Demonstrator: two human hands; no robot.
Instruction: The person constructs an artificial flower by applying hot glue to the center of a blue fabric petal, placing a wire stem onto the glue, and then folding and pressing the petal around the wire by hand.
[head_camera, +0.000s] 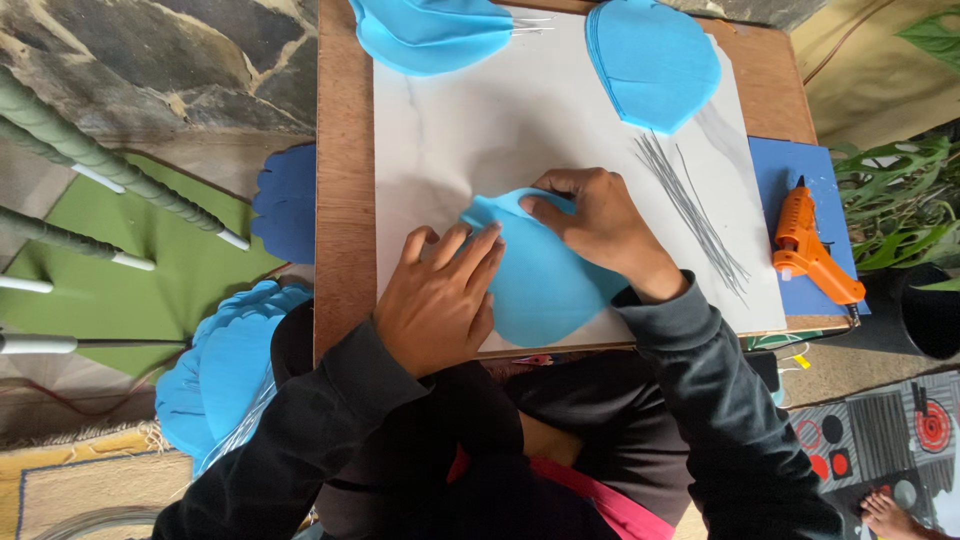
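Note:
A light blue petal-shaped foam sheet (545, 285) lies on a white board (480, 120) on a small wooden table (342, 180). My left hand (440, 295) presses flat on the sheet's left side, fingers apart. My right hand (595, 220) pinches and folds the sheet's top edge. Both arms wear dark sleeves.
A stack of blue petals (650, 60) sits at the board's top right, another pile (430, 30) at top left. Thin grey wires (690, 210) lie right of my hand. An orange glue gun (810, 250) rests on a blue sheet. More blue petals (225, 370) and green-wrapped stems (90, 160) lie on the floor left.

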